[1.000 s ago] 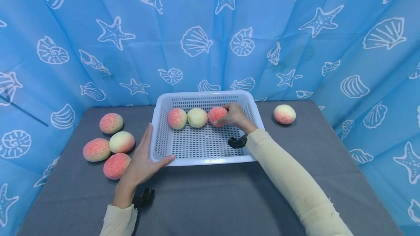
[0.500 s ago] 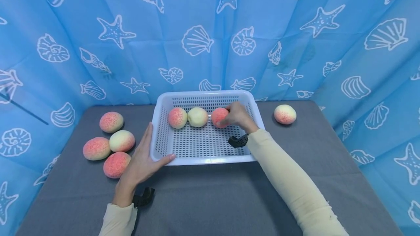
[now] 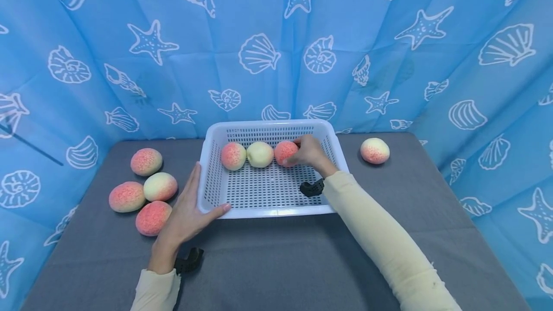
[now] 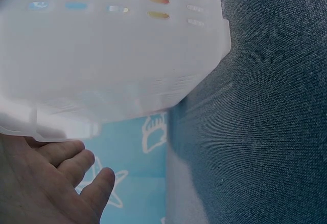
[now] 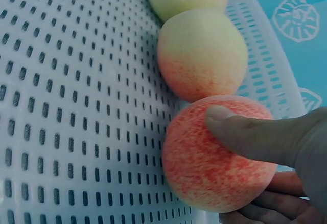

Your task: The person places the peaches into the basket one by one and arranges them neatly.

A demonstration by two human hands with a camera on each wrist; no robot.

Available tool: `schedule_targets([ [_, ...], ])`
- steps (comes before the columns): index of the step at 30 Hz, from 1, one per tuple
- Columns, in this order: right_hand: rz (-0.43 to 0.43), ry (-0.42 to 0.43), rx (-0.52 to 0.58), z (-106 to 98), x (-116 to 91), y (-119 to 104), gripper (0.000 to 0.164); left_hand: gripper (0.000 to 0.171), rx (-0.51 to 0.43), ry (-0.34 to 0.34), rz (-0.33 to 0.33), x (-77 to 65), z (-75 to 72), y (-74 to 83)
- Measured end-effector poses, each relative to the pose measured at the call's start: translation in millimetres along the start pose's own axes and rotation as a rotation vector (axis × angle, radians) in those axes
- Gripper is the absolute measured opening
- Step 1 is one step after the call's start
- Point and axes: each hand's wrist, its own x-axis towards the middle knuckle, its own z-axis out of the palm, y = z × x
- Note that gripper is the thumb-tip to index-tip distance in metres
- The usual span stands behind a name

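A white perforated plastic basket (image 3: 276, 212) stands on the grey cloth, with a row of three peaches along its far side. My right hand (image 3: 308, 151) grips the reddest one, the right-hand peach (image 5: 217, 168), thumb on top and fingers around its far side. It sits against the pale middle peach (image 5: 202, 55), and beyond that is the left peach (image 3: 234, 156). My left hand (image 3: 186, 210) rests at the basket's near left corner, fingers straight along the left wall and thumb over the front rim. In the left wrist view its fingers (image 4: 76, 168) lie just under the rim.
Several loose peaches lie left of the basket, the nearest red peach (image 3: 153, 218) close beside my left wrist. One more pale peach (image 3: 374, 150) lies at the back right. A blue shell-patterned curtain (image 3: 259, 85) closes off the back and sides of the table.
The red peach in my right hand shifted slightly right, away from the middle peach, then came back left against it. The left hand and the basket have stayed put.
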Motion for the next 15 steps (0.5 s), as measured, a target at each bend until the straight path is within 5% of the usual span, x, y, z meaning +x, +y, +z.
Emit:
schedule_targets([
  [9,0.024,0.016,0.044,-8.0,-3.5,-6.2,0.069,0.123,-0.011,0.01,0.018,-0.6,-3.2,2.3],
  [15,0.01,0.032,0.197,-29.6,-18.8,-13.9,0.075,0.123,0.004,0.008,0.004,-1.5,-2.2,3.0],
])
